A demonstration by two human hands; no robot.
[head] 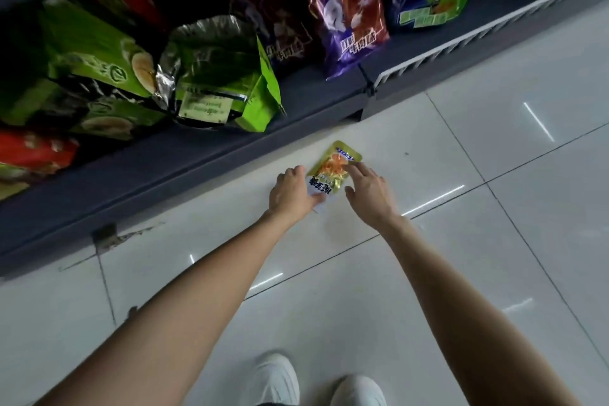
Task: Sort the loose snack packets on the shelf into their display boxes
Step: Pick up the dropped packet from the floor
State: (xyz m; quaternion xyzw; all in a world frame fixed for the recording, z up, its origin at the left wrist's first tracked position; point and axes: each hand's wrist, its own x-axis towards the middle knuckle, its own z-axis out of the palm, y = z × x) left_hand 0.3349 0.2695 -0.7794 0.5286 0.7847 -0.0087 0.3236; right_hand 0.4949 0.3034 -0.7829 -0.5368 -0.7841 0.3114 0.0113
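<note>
Small yellow snack packet (333,168) lying flat on the white floor tiles (461,241) just before the bottom shelf (197,155), long axis slanting from near-left to far-right. Left hand (291,193) pinches its near, white end; right hand (367,189) presses straight fingertips on its far half. Printed characters blurred, unreadable. White shoes (276,379) below.

hidden and cut-off parts

the left hand (291,193) covers the lower white end of the small gold-and-white snack packet (333,170), whose print is too blurred to read. the white shoes (280,379) (toes only) and both forearms run off the bottom edge. the large green foil bags (224,76) blur into shadow at the top left.
</note>
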